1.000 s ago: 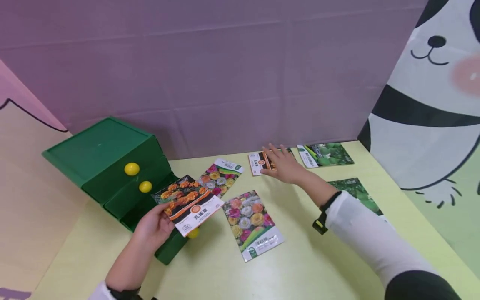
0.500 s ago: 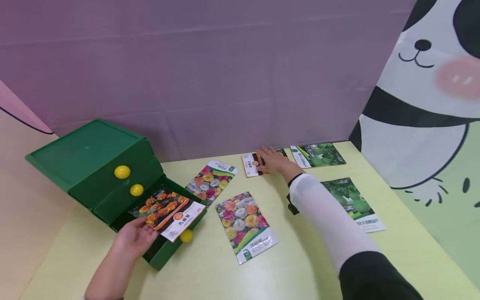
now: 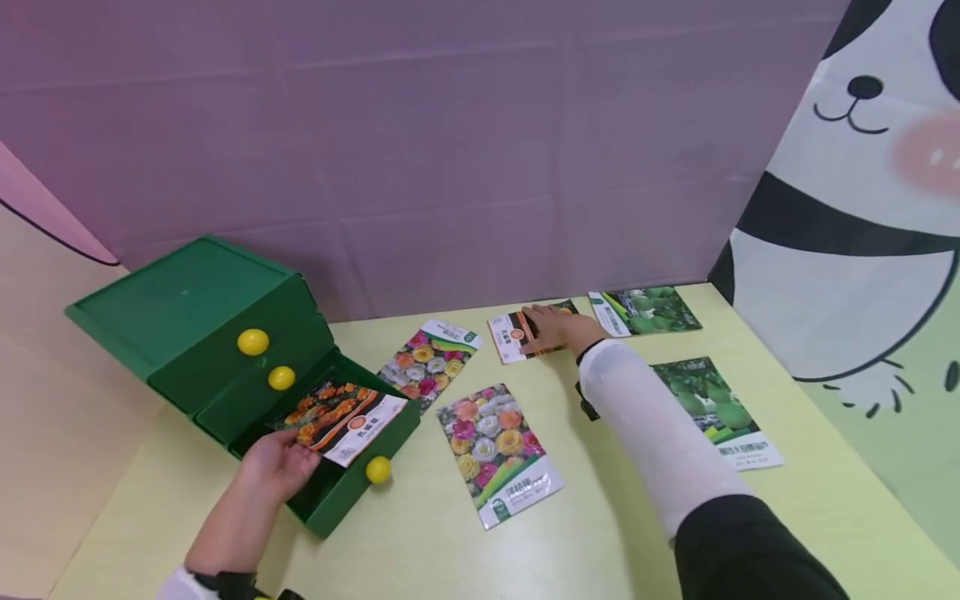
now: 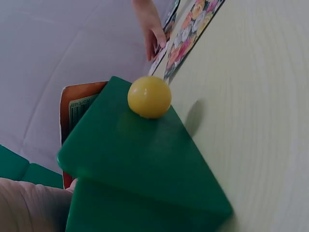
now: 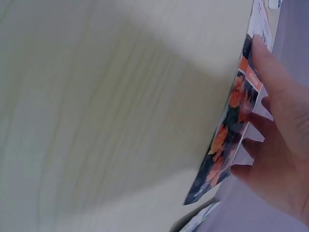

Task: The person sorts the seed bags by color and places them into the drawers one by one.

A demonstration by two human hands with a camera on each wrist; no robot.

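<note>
"孔雀草" on held orange-flower packet (image 3: 347, 419); barcode (image 4: 81, 110) on its back; lettering on nearer mixed-flower packet (image 3: 491, 450) blurred.

left hand (image 3: 279, 467): drawer front (image 3: 341, 506), yellow knob (image 3: 378, 470) are blocking your low pass rightward | right hand (image 3: 555, 329): purple wall (image 3: 450, 167) is limiting your forward reach | near side: bare tabletop (image 3: 480, 567) is giving you room
</note>
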